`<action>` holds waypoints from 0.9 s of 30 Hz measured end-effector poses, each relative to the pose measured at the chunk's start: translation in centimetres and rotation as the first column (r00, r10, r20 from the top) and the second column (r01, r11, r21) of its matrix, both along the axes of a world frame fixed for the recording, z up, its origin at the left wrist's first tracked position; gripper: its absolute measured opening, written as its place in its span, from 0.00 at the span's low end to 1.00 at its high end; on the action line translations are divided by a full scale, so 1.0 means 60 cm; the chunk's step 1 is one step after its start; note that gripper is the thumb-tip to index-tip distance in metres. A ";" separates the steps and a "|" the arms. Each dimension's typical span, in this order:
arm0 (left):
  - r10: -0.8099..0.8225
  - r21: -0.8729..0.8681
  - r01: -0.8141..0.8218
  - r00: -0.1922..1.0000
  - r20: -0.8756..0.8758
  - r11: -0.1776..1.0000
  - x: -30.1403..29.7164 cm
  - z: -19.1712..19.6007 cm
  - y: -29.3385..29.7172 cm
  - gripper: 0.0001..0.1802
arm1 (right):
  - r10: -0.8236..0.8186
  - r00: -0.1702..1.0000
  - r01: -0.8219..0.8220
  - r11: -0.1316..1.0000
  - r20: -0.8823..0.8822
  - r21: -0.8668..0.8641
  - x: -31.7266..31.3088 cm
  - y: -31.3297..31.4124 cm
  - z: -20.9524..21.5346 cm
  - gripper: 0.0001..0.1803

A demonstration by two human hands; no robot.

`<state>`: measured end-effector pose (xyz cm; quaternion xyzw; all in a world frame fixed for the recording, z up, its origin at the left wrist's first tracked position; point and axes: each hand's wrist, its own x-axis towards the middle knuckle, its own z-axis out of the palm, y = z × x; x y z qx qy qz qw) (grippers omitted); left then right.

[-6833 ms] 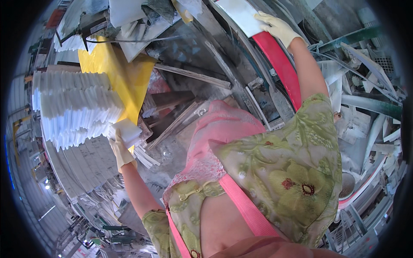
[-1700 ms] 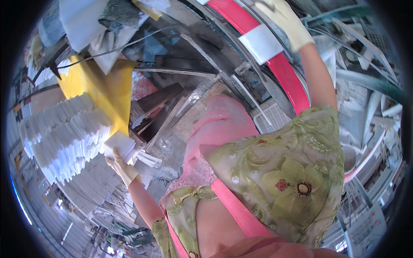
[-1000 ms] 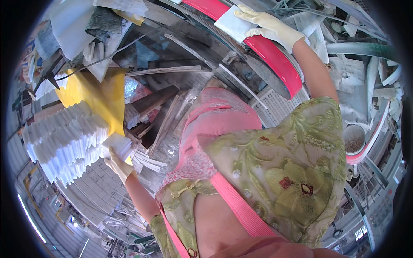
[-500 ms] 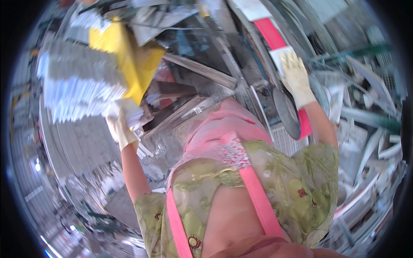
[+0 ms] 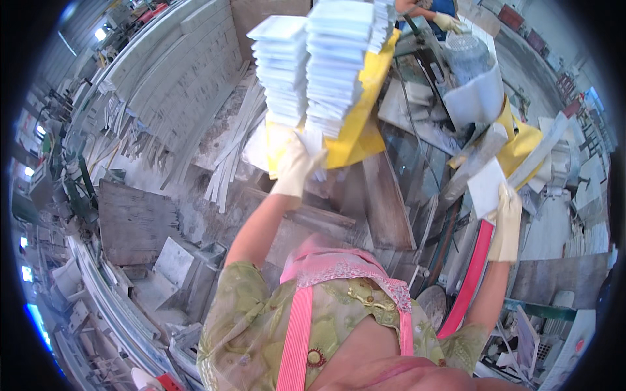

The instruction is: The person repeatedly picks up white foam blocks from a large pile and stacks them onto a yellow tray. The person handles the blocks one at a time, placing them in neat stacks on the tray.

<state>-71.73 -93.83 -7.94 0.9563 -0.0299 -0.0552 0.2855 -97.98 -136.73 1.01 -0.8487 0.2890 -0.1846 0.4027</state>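
Observation:
My left hand [image 5: 295,166], in a cream glove, reaches to the near foot of tall stacks of thin white tiles [image 5: 336,62]. Its thumb and fingers close round a small white tile [image 5: 312,141], which is slightly blurred. Beneath the stacks spreads a yellow sheet [image 5: 355,151]. Off to the right, my gloved right hand [image 5: 507,225] grips a square white tile [image 5: 486,188] by its right side, tilted above the upper end of a red strip [image 5: 466,283]. The strip runs down beside my right forearm.
Wooden boards [image 5: 387,202] lie between my arms. A dark round disc [image 5: 432,305] sits by the red strip. Long pale slats [image 5: 238,140] lean at the left. Farther off, another person's gloved hand [image 5: 447,23] is near a grey cylinder [image 5: 467,57].
The view has swung left, bringing the stacks to the top middle. My right hand, earlier laid over a white tile on the red strip, now holds a tile at its side.

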 end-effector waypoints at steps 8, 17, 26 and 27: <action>-0.101 -0.109 0.097 0.994 -0.036 0.989 0.018 -0.051 0.020 0.71 | 0.489 0.806 -0.166 0.727 0.333 -0.666 0.411 0.185 0.295 0.23; -0.053 -0.171 0.017 0.977 -0.205 0.985 0.009 -0.023 0.015 0.69 | 0.429 0.901 0.039 0.073 0.067 -0.997 0.629 0.270 0.356 0.33; -0.079 -0.130 0.048 0.966 -0.247 0.990 0.016 -0.016 0.014 0.73 | 0.657 0.745 -0.137 0.322 0.116 -0.937 0.639 0.243 0.341 0.39; -0.074 -0.127 0.046 0.972 -0.225 0.991 0.015 -0.017 0.014 0.73 | 0.666 0.734 -0.167 0.367 0.133 -0.915 0.640 0.241 0.340 0.39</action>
